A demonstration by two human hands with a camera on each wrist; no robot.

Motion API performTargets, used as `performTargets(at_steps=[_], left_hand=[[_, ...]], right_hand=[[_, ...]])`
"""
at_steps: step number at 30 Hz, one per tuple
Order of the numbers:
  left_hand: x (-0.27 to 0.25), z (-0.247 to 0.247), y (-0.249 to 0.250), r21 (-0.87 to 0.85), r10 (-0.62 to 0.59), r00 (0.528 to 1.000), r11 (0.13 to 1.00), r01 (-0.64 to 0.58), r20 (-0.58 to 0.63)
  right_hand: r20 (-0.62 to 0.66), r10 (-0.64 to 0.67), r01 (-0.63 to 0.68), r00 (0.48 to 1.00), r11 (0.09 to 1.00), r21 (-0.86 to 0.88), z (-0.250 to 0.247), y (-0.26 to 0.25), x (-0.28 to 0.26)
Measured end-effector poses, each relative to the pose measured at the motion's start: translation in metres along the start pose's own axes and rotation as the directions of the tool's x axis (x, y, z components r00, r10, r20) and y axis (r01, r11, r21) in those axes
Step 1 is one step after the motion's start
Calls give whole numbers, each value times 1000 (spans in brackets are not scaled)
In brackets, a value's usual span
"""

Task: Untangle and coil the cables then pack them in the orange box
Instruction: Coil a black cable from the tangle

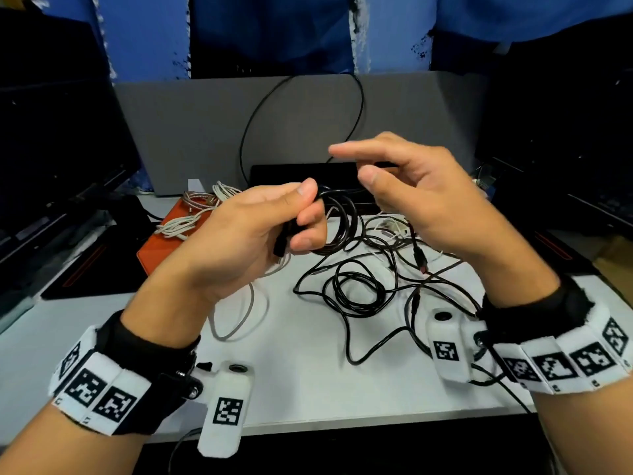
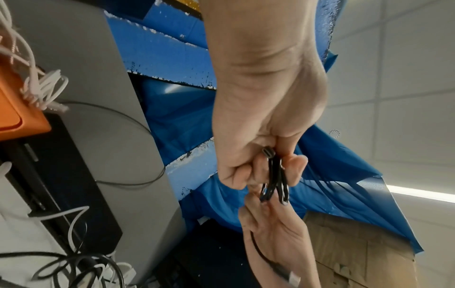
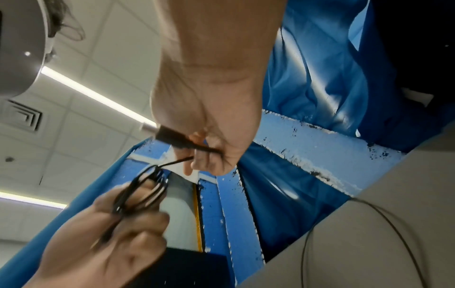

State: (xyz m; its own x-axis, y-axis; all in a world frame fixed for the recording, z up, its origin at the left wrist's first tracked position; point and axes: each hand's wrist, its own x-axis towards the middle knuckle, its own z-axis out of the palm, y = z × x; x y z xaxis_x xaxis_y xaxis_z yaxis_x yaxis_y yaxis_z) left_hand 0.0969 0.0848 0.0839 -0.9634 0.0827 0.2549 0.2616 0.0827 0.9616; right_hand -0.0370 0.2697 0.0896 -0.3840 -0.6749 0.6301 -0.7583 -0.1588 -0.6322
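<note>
Cables are what I am sorting, and from the head view I see my left hand point(image 1: 260, 231) raised over the white table point(image 1: 308, 382), thumb and curled fingers pinching a small black coil point(image 1: 337, 221) whose loops hang below the fingertips. My right hand point(image 1: 421, 193) is just beside it, forefinger stretched out, the other fingers curled; what it holds is hidden from here. Under both hands lies a tangle of black cables point(image 1: 359, 286), not yet sorted, with a grey loop point(image 1: 236, 313) near the left wrist. The orange box point(image 1: 157, 245) sits at the far left of the table, with white and braided cables point(image 1: 202, 207) heaped on it. In the left wrist view, the fingers point(image 2: 248, 171) close round several black strands point(image 2: 274, 179) with a small plug end point(image 2: 268, 152) poking out at the palm, and the right hand below carries a black lead down to a connector point(image 2: 288, 274). The right wrist view settles the other grip: my right fingers point(image 3: 209, 155) are curled on a black plug point(image 3: 176, 138) with its cord running across to the coil in the left hand. I judge I am finishing the wind on this one cable, its last tail end left to tuck. Next I need to wrap or thread that plug end round the loops so they do not spring open, then carry the bundle left to the box.
</note>
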Motion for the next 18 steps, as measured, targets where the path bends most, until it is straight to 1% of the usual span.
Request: performTargets(at_steps=[2,3,5,7,9,10,11,13,14,15,16,18], left_hand=[[3,3,-1,-164,10,999,986,-15,-32],[6,4,-2,-236,16,998,971,-28,-56],[10,4,-6,-335,29,993,940,-67,-117],[14,4,-8,-360,46,981,926,-113,-191],[15,5,-8,-331,76,962,929,-164,-262],[15,5,-7,-282,96,949,941,-185,-300],[15,5,-7,-197,120,935,961,-194,-335],[13,6,-6,46,170,909,985,-165,-382],[11,8,-6,195,206,898,971,-139,-389],[10,10,-8,356,260,887,927,-118,-382],[10,11,-11,515,324,876,851,-104,-358],[11,10,-19,769,416,869,635,-67,-268]], right_hand=[[-45,24,-24,999,1000,-9,12,6,1],[-72,58,-56,996,998,23,19,7,2],[-93,104,-98,990,993,60,34,11,2],[-39,160,-160,986,987,-8,46,17,0],[84,254,-238,963,956,-170,57,21,-4],[154,297,-256,942,936,-242,62,21,-6],[216,327,-261,920,922,-284,66,19,-9],[280,357,-267,891,912,-313,71,10,-11],[291,359,-262,887,909,-323,71,5,-12],[295,353,-251,888,909,-332,70,0,-12],[299,340,-236,892,913,-333,68,-5,-12],[297,305,-207,905,925,-319,61,-13,-12]])
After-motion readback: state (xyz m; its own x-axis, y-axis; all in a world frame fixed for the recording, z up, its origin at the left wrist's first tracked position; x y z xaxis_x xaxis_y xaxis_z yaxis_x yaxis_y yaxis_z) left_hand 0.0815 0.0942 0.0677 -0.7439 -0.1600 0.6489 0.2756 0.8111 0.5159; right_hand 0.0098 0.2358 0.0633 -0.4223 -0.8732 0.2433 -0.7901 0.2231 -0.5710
